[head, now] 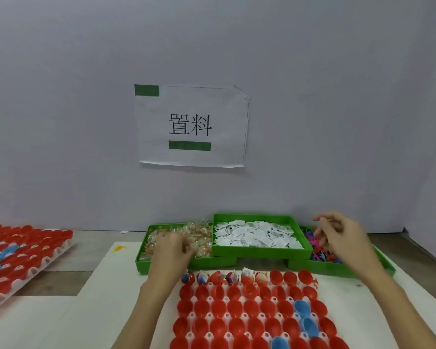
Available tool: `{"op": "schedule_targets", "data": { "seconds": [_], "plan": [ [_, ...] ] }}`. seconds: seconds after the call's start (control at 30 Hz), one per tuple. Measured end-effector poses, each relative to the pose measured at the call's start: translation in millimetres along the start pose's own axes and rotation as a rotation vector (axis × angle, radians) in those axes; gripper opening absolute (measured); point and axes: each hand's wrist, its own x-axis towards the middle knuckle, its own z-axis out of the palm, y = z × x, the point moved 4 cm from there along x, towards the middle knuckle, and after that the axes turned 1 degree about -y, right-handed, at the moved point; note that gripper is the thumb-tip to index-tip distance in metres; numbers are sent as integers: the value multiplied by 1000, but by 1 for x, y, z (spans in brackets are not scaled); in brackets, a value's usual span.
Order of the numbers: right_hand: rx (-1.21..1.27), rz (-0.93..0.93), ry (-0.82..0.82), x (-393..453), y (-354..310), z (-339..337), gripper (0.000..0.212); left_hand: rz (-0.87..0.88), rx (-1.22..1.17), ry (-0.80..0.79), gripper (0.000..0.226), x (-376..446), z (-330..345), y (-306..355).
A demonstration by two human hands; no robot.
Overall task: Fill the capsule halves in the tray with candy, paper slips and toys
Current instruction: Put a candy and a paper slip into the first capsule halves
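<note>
A white tray (297, 315) of red and a few blue capsule halves (219, 307) lies in front of me. Several halves in its far row hold candy and paper slips (233, 276). Three green bins stand behind it: wrapped candy (202, 231) on the left, paper slips (254, 234) in the raised middle bin, colourful toys (317, 250) on the right. My left hand (171, 250) reaches into the candy bin, fingers curled into the sweets. My right hand (340, 235) hovers over the toy bin with fingers bent; whether it holds anything cannot be told.
A second tray of red and blue capsule halves (18, 255) lies at the far left on the wooden table. A grey wall with a paper sign (191, 125) stands right behind the bins. A white board (98, 285) covers the table under the work tray.
</note>
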Motion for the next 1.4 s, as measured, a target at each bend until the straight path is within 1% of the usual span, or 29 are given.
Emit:
{"op": "schedule_targets", "data": {
  "seconds": [0.1,0.2,0.3,0.37,0.47,0.53,0.63,0.73,0.9,1.0,1.13,1.23,1.3,1.4],
  "plan": [
    [-221,23,52,2,24,-1,15,-27,-75,-14,19,4,1,-7],
    [-439,16,17,-1,48,4,19,11,-66,10,18,2,1,-2],
    [-600,24,-46,-3,62,7,28,64,-33,32,12,2,-1,1],
    [-640,9,-43,-3,65,10,30,88,-12,27,7,3,-2,2],
    [-575,-30,-6,-3,64,12,22,116,-23,22,8,3,-3,2],
    [-503,-1,12,-3,66,11,15,123,-34,83,11,3,-8,3],
    [-424,47,37,-3,71,10,13,117,-87,169,13,2,-15,5],
    [-374,65,50,-2,74,9,14,125,-101,151,14,3,-17,5],
    [-320,65,51,-1,76,9,10,61,-149,95,20,2,-18,0],
    [-305,83,81,-1,77,11,8,72,-172,108,31,2,-19,0],
    [-322,101,79,-1,79,13,8,-3,-223,90,45,5,-20,1],
    [-312,96,37,-1,76,14,8,-21,-216,70,46,6,-22,4],
    [-294,92,-2,-1,73,16,14,-22,-222,64,45,7,-23,7],
    [-288,94,25,-2,70,17,12,-25,-280,66,38,8,-26,11]
  ]
}}
